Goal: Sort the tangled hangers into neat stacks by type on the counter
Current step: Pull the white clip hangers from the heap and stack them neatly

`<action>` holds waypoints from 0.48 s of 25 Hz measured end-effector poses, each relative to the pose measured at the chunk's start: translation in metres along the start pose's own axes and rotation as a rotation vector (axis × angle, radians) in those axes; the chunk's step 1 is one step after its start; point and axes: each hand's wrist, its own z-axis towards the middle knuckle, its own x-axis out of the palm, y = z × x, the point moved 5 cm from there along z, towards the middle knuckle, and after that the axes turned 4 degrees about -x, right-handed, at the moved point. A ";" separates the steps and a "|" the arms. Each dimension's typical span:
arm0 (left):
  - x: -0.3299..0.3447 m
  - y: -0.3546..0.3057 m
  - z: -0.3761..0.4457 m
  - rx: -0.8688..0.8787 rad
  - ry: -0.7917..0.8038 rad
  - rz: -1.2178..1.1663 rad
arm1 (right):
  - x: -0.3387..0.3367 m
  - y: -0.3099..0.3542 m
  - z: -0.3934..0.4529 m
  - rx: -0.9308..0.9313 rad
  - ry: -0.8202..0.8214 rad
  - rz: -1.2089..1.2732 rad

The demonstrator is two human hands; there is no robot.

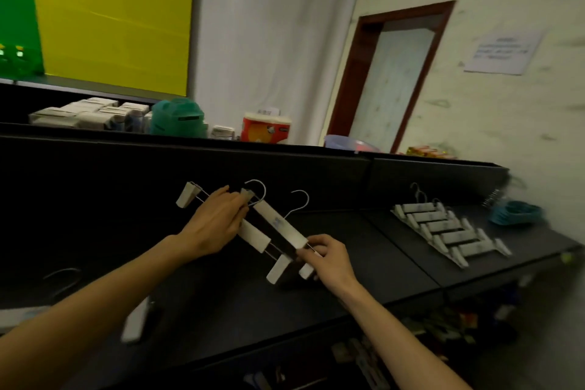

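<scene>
Two white clip hangers point(278, 228) are held up in the air over the middle of the dark tabletop point(364, 250); each has a white bar, a thin silver hook on top and a white clip at each end; they lie side by side and slant down to the right; the left hand point(215, 225) holds the upper end, with its fingers curled round the bar near a hook; the right hand point(329, 260) pinches the lower end by a clip; a neat row of the same white clip hangers point(449, 231) lies flat near the right edge of the tabletop; some blue hangers point(516, 214) sit in the far right corner.
</scene>
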 end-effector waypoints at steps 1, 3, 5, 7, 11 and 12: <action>0.013 -0.018 0.009 0.033 0.018 -0.003 | -0.021 -0.009 -0.003 0.019 -0.048 0.033; 0.040 -0.060 0.031 0.086 0.035 0.008 | -0.068 -0.026 -0.008 0.044 -0.136 0.081; 0.069 -0.104 0.050 0.124 0.037 -0.011 | -0.116 -0.044 -0.014 0.064 -0.217 0.108; 0.101 -0.152 0.070 0.152 0.041 -0.062 | -0.172 -0.064 -0.022 0.075 -0.315 0.098; 0.165 -0.235 0.106 0.130 0.108 -0.110 | -0.284 -0.110 -0.043 0.086 -0.487 0.047; 0.184 -0.256 0.115 0.123 0.121 -0.119 | -0.313 -0.124 -0.047 0.085 -0.497 0.051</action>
